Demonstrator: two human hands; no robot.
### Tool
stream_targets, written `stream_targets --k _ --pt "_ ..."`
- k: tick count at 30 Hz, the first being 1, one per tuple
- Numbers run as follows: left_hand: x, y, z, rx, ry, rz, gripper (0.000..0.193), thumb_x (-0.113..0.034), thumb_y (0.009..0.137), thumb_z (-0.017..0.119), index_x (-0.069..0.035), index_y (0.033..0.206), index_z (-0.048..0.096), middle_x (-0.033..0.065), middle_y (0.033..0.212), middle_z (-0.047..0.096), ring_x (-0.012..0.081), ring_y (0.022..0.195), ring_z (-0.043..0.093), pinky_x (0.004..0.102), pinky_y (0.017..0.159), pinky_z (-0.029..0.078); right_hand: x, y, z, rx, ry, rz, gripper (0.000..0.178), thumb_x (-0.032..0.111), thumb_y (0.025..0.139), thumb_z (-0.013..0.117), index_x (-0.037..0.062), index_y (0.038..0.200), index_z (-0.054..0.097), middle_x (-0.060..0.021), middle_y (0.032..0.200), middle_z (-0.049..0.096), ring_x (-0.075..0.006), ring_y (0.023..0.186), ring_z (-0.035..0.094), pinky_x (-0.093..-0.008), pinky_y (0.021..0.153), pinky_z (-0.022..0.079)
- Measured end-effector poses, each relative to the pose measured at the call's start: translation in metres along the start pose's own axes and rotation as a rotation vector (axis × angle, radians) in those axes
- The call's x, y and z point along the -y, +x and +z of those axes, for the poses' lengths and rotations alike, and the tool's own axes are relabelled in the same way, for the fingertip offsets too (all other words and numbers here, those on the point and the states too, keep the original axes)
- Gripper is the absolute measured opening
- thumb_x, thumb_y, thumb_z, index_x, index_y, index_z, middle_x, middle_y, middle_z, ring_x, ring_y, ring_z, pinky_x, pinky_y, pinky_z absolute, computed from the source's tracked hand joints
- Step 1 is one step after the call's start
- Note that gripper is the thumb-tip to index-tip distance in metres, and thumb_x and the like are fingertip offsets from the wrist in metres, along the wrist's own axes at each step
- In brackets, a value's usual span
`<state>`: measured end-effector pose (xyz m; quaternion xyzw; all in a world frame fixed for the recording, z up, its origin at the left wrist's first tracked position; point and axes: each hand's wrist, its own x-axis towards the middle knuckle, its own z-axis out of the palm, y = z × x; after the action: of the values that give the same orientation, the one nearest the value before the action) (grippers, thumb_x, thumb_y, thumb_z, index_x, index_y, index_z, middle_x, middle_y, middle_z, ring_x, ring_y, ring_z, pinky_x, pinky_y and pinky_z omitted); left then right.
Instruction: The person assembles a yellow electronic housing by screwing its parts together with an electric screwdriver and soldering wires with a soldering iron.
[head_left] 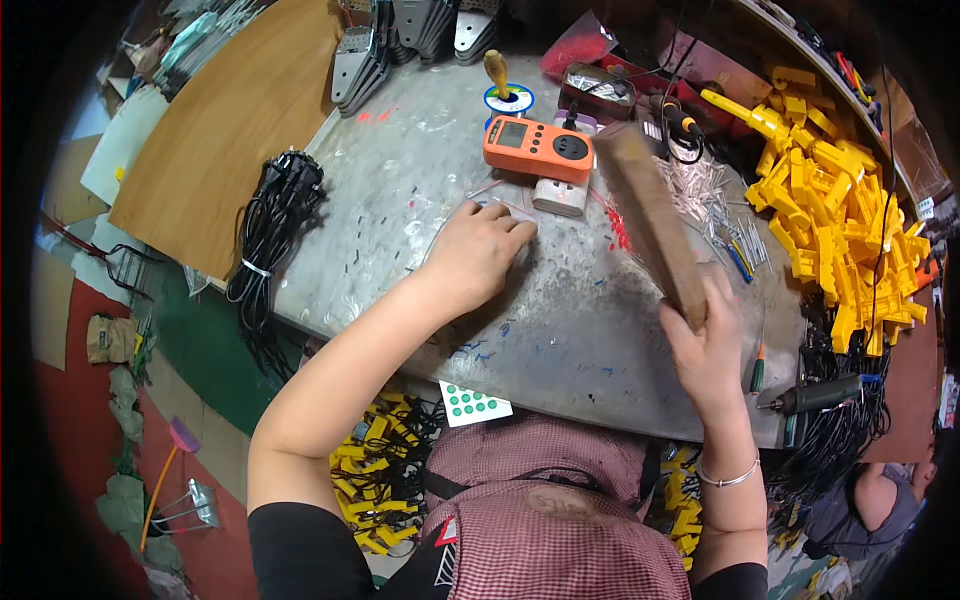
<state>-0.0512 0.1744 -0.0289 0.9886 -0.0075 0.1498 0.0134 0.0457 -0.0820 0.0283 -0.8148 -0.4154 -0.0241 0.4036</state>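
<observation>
My right hand (706, 335) is wrapped round the near end of a long, flat brown wooden piece (652, 215). The piece tilts up and away over the right half of the metal-topped table (400, 180), its far end blurred. My left hand (475, 252) rests palm down on the tabletop, fingers loosely bent and slightly apart; what lies beneath the palm is hidden. Just beyond it, an orange meter (538, 150) with a small screen and a round socket leans on a pale power strip (560, 196). Small blue and dark scraps dot the surface near both hands.
Yellow plastic housings (835, 200) are heaped at the right, beside metal pins (700, 190). A dark power screwdriver (820, 395) and a green-handled screwdriver (757, 370) lie near the right edge. Black cords (275, 220) are bundled at left; a solder spool (508, 100) stands at the back.
</observation>
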Motion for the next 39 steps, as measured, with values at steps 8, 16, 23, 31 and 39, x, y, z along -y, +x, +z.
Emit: stream_targets --k 8,16,23,31,39 --pt "0.048 -0.022 -0.011 -0.176 -0.160 -0.294 0.046 0.004 0.069 0.051 -0.005 0.113 0.059 0.0150 0.106 0.063 0.0319 0.103 0.058 0.0375 0.087 0.046 0.011 -0.029 0.046 0.312 -0.044 -0.029 0.041 0.009 0.069 0.063 0.0017 0.109 0.055 -0.0181 0.099 0.051 -0.0375 0.096 0.051 -0.0433 0.084 0.044" --pt "0.077 -0.110 -0.070 -0.379 -0.344 -0.721 0.039 0.005 0.078 0.047 -0.005 0.115 0.055 0.0177 0.109 0.063 0.0307 0.106 0.060 0.0361 0.090 0.046 0.032 0.008 0.110 0.360 -0.067 -0.213 0.038 0.014 0.070 0.065 -0.0018 0.103 0.055 -0.0210 0.101 0.052 -0.0376 0.097 0.053 -0.0466 0.084 0.045" --pt "0.071 -0.176 -0.111 -0.440 -0.107 -0.777 0.042 0.005 0.076 0.050 -0.005 0.116 0.057 0.0160 0.109 0.063 0.0304 0.103 0.061 0.0365 0.092 0.045 0.053 0.037 0.148 0.318 -0.197 -0.367 0.031 0.016 0.073 0.062 0.0000 0.099 0.057 -0.0199 0.097 0.054 -0.0361 0.091 0.055 -0.0448 0.081 0.047" --pt "0.054 -0.295 -0.201 -1.077 0.007 -0.828 0.045 0.012 0.080 0.035 0.003 0.120 0.054 0.0133 0.110 0.063 0.0222 0.104 0.061 0.0328 0.093 0.045 0.133 0.072 0.168 0.203 0.113 -0.584 0.023 0.014 0.073 0.057 0.0023 0.094 0.059 -0.0174 0.086 0.055 -0.0371 0.084 0.058 -0.0486 0.075 0.047" --pt "0.024 -0.296 -0.205 -1.004 0.138 -0.809 0.044 0.013 0.083 0.038 0.002 0.122 0.053 0.0125 0.108 0.064 0.0177 0.094 0.061 0.0278 0.082 0.046 0.128 0.030 0.189 0.843 0.281 -0.258 0.034 0.023 0.077 0.057 -0.0001 0.102 0.060 -0.0250 0.095 0.061 -0.0404 0.092 0.060 -0.0461 0.083 0.047"
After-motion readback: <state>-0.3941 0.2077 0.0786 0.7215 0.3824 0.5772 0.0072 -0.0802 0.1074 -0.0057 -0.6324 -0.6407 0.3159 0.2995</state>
